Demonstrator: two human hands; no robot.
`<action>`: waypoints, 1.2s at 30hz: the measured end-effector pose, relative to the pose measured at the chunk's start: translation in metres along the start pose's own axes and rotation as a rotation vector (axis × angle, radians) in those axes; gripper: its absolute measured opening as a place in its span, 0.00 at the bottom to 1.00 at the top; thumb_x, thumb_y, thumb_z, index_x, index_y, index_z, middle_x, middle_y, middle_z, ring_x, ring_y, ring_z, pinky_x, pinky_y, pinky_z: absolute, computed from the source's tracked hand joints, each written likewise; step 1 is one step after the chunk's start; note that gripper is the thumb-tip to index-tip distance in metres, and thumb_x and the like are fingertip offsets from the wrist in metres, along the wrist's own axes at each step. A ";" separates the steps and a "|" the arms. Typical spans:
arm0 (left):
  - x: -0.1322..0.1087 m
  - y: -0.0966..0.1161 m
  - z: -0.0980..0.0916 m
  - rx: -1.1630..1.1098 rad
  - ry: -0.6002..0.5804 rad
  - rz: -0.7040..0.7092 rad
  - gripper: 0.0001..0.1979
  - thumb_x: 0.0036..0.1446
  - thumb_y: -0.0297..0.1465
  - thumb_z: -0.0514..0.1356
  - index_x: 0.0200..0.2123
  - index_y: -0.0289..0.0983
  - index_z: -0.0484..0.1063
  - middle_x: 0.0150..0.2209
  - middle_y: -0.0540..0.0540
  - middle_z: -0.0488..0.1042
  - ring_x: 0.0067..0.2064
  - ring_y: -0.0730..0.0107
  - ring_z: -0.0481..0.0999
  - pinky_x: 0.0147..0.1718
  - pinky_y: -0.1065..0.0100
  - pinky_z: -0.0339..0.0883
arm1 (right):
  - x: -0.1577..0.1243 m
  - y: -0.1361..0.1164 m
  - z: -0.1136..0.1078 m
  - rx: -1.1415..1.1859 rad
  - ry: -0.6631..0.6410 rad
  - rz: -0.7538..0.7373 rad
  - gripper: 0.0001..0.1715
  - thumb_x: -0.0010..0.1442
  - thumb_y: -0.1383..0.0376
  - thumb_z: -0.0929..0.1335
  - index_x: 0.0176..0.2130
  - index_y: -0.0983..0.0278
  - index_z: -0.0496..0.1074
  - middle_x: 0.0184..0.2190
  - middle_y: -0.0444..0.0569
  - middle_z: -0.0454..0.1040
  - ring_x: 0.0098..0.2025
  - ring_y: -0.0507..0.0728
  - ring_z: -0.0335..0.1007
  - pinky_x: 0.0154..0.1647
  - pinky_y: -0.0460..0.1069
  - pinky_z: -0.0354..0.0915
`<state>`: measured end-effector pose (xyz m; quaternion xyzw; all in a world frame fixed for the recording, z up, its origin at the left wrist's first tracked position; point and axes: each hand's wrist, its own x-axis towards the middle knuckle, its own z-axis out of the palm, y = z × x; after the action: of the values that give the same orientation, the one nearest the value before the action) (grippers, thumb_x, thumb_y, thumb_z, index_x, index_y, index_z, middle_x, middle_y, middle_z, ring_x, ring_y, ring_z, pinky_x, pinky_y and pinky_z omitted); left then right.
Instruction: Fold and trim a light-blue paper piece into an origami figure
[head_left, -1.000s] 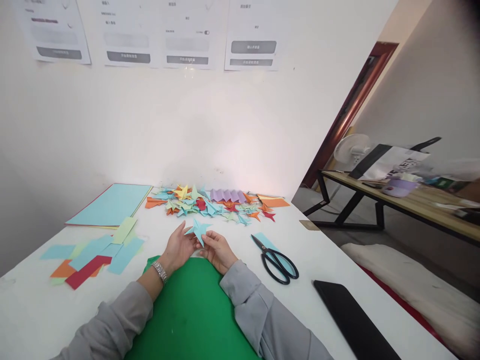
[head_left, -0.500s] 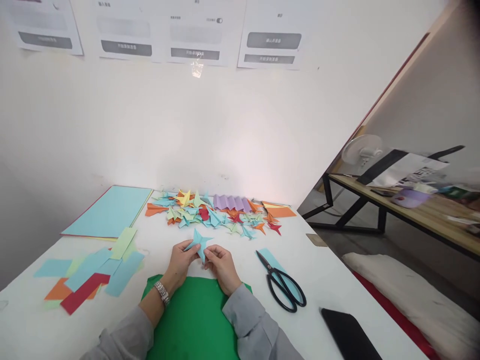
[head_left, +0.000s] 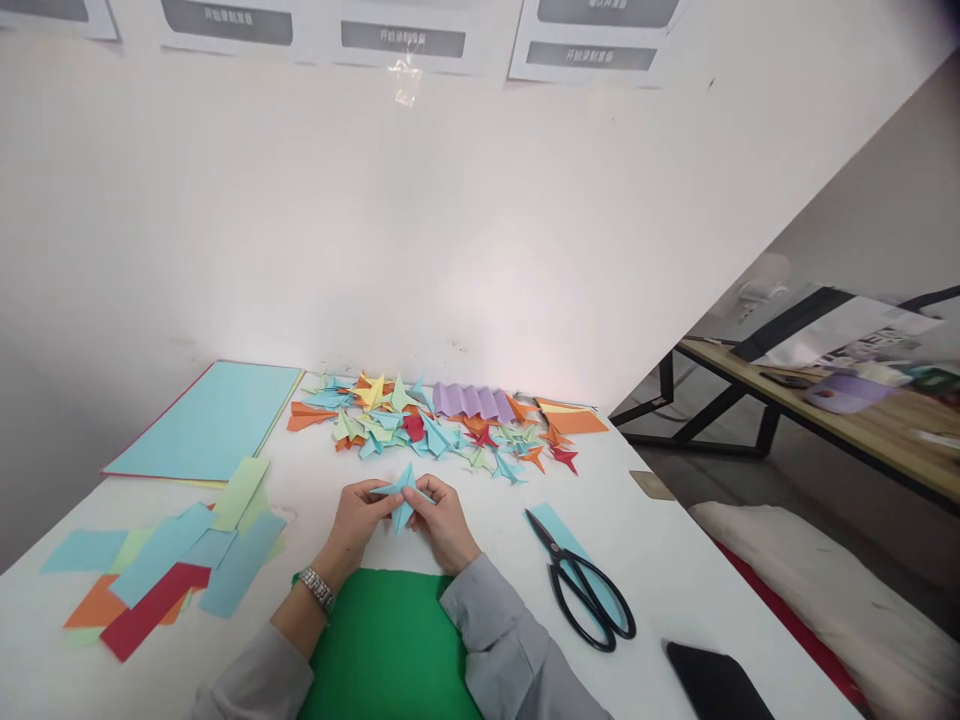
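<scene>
High above the grip point(head_left: 407, 494), wall sheets point(head_left: 592, 34) carry grey bars point(head_left: 591, 56) with Chinese text beginning 开始录制, the rest blurred. Far right of the grip, a bag point(head_left: 840, 328) bears dark letters, too blurred to read.

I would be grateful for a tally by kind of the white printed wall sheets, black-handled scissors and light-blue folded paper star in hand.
White printed wall sheets: 4
Black-handled scissors: 1
Light-blue folded paper star: 1
Total: 6
</scene>
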<state>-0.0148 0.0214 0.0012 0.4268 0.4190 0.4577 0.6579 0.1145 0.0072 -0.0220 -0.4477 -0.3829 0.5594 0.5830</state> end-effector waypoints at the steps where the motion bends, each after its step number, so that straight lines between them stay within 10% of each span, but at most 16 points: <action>1: 0.001 -0.001 0.001 -0.012 0.013 0.000 0.14 0.36 0.37 0.70 0.23 0.32 0.75 0.17 0.51 0.71 0.20 0.77 0.66 0.22 0.73 0.59 | -0.001 0.000 -0.001 -0.001 -0.006 -0.006 0.21 0.44 0.53 0.74 0.23 0.63 0.64 0.12 0.37 0.67 0.13 0.47 0.58 0.16 0.43 0.54; 7: 0.001 -0.002 0.002 0.039 0.085 -0.025 0.18 0.39 0.41 0.68 0.16 0.33 0.70 0.13 0.55 0.60 0.18 0.81 0.54 0.18 0.73 0.48 | -0.007 -0.003 -0.002 -0.072 -0.079 -0.011 0.23 0.46 0.51 0.73 0.21 0.63 0.61 0.13 0.40 0.68 0.14 0.48 0.60 0.17 0.44 0.55; 20: -0.002 -0.005 -0.003 0.281 -0.045 0.107 0.11 0.49 0.35 0.61 0.21 0.34 0.72 0.20 0.50 0.69 0.25 0.71 0.67 0.26 0.70 0.61 | -0.017 -0.006 0.001 -0.331 -0.137 0.005 0.17 0.47 0.55 0.72 0.21 0.63 0.66 0.15 0.41 0.68 0.19 0.51 0.61 0.22 0.47 0.58; 28: -0.009 -0.013 -0.004 0.774 -0.025 0.875 0.07 0.55 0.25 0.56 0.31 0.35 0.74 0.27 0.46 0.72 0.30 0.71 0.71 0.28 0.70 0.66 | -0.018 -0.002 -0.005 -0.364 -0.092 -0.095 0.10 0.50 0.61 0.70 0.22 0.62 0.69 0.18 0.41 0.68 0.21 0.52 0.60 0.23 0.47 0.58; 36: -0.017 -0.014 0.001 1.133 -0.029 1.054 0.09 0.59 0.24 0.52 0.42 0.32 0.69 0.33 0.42 0.73 0.35 0.67 0.70 0.33 0.66 0.68 | -0.022 0.000 -0.011 -0.398 0.017 -0.175 0.02 0.49 0.66 0.69 0.28 0.62 0.73 0.24 0.45 0.73 0.26 0.54 0.65 0.29 0.49 0.63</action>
<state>-0.0146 0.0019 -0.0096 0.8473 0.3219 0.4206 0.0398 0.1232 -0.0155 -0.0241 -0.5240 -0.5181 0.4163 0.5327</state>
